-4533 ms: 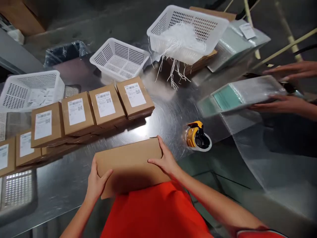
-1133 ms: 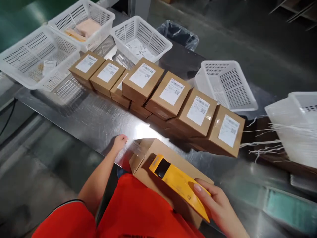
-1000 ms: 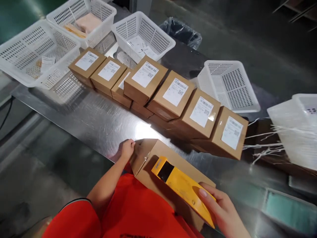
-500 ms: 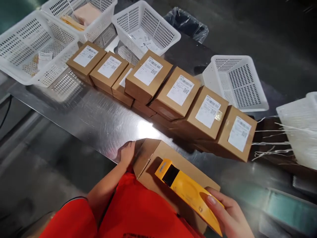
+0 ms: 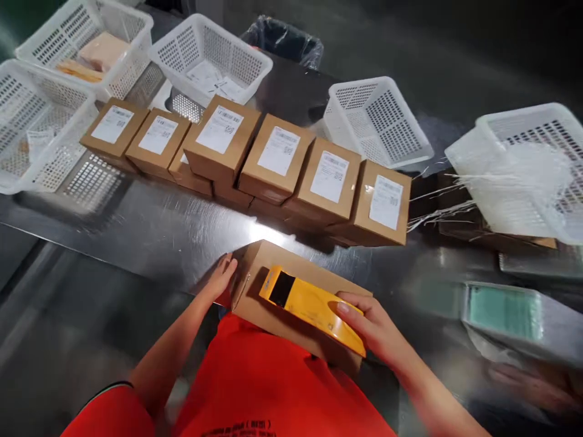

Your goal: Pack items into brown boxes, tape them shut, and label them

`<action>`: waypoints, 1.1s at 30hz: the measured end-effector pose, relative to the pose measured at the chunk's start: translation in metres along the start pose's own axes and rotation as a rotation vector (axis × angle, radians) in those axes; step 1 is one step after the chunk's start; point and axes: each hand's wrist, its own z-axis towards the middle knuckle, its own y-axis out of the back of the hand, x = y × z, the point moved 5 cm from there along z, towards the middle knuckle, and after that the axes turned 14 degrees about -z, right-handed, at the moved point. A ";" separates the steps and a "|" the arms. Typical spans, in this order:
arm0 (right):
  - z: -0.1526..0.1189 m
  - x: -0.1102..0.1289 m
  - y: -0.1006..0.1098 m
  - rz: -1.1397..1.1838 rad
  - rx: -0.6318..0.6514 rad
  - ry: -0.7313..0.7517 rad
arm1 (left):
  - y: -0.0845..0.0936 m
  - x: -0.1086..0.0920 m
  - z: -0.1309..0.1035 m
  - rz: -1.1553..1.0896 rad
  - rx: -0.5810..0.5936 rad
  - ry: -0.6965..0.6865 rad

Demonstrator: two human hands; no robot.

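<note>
A closed brown carton (image 5: 314, 273) lies tilted across the metal table's front edge, against my red shirt. Over its top my right hand (image 5: 364, 315) grips a long yellow handheld device (image 5: 314, 306) with a black band near its far end, thumb on top. I cannot make out what kind of device it is. At the carton's left end is my left hand (image 5: 221, 276), fingers stretched out and apart. Whether it touches the carton I cannot tell.
Several labelled boxes (image 5: 277, 152) form a row behind the carton, some stacked. White baskets (image 5: 382, 121) stand beyond them; one at right (image 5: 523, 176) has white strands hanging out. A lined bin (image 5: 285, 45) is at the back. A greenish pack (image 5: 505, 312) lies right.
The view has swung right, so the boxes and baskets sit further left and more of the right basket shows. My right hand still holds the yellow device over the carton.
</note>
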 end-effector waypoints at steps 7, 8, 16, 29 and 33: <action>0.005 0.016 -0.003 -0.018 0.046 0.091 | -0.038 -0.103 -0.032 0.714 0.469 -0.309; 0.003 0.016 -0.001 -0.025 0.058 0.093 | -0.040 -0.107 -0.030 0.783 0.443 -0.284; -0.060 -0.083 0.066 -0.030 0.045 -0.050 | -0.037 -0.108 -0.033 1.004 0.323 -0.122; -0.074 -0.153 0.101 -0.083 0.034 0.194 | -0.051 -0.127 -0.054 1.290 0.174 0.033; -0.072 -0.173 0.108 -0.158 0.016 0.216 | -0.063 -0.141 -0.063 1.320 0.104 0.019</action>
